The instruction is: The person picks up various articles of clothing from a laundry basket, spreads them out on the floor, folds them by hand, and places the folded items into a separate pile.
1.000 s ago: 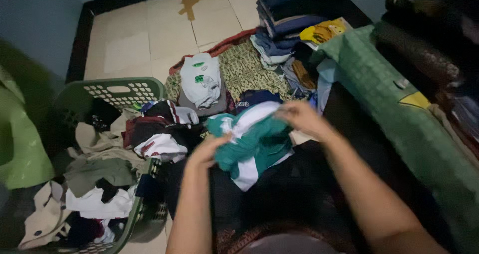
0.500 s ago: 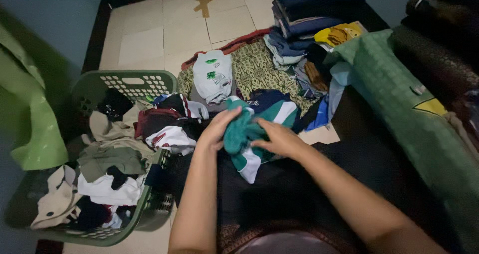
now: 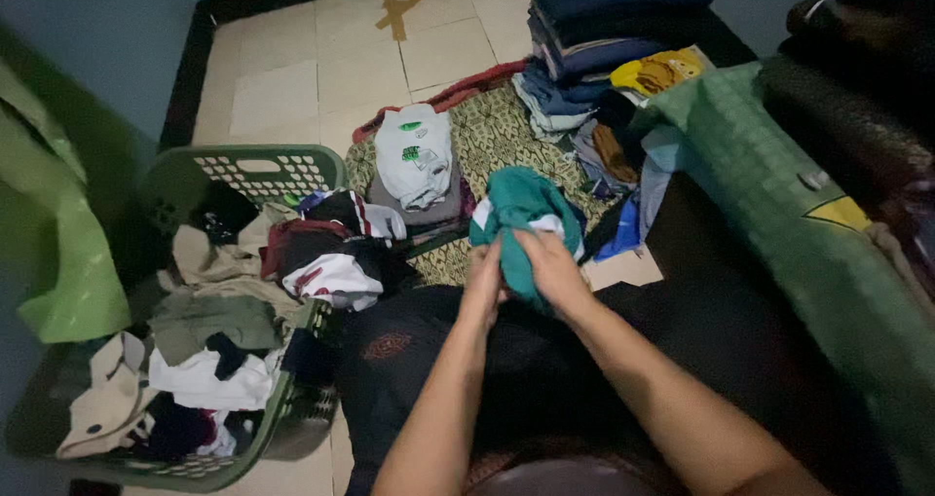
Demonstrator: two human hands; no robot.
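Both hands are meeting at the centre of the frame, gripping a teal-and-white garment (image 3: 521,209). The left hand (image 3: 484,280) is pinching its lower edge on one side while the right hand (image 3: 547,267) is clamping the cloth just beside it. The bunched garment is lying directly above the knuckles, its long axis running up the frame, equally near to both hands. A full green laundry basket (image 3: 185,180) is sitting at lower left, and a folded white shirt (image 3: 414,155) is resting above centre on the patterned mat (image 3: 497,136).
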